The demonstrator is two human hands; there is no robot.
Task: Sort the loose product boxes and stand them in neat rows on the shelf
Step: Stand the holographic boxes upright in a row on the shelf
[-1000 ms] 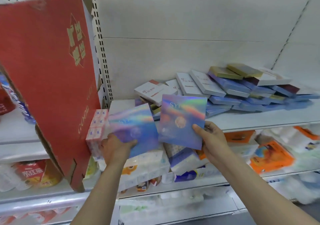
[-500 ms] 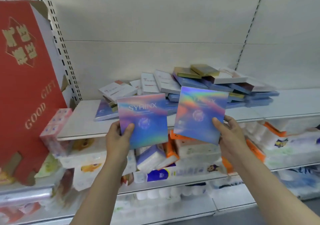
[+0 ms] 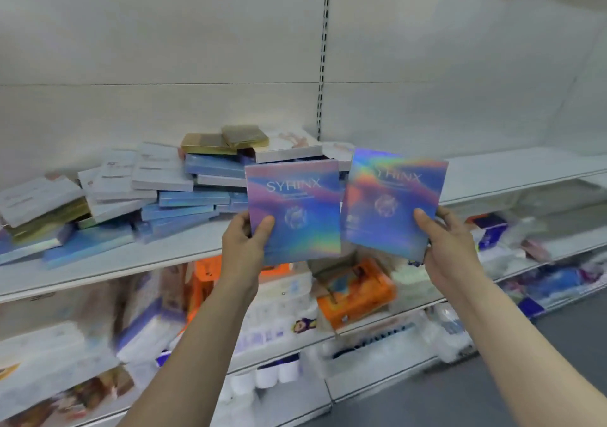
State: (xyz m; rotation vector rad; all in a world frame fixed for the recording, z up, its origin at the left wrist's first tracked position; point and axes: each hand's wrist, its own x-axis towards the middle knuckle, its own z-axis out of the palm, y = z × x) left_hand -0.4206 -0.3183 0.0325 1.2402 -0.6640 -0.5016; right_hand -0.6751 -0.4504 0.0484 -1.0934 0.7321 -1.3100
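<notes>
Side by side, two iridescent boxes marked "SYHINX" are held up in front of a white shelf, faces toward the camera. The left hand grips the left box at its lower left corner, thumb pressed on the front and fingers curled behind it; this box stands nearly upright. The right hand grips the right box at its lower right corner in the same way, thumb on the front, and this box tilts, its top leaning to the right. The two boxes' inner edges sit just beside each other, and whether they touch cannot be told. Behind them, on the left and middle of the shelf, lies a loose pile of product boxes: white ones, pale blue ones and a pair of gold boxes on top, lying flat and askew across one another. A slotted upright runs up the pale back panel just right of the pile. Below, the lower shelves hold blurred packaged goods, among them an orange pack beneath the held boxes.
</notes>
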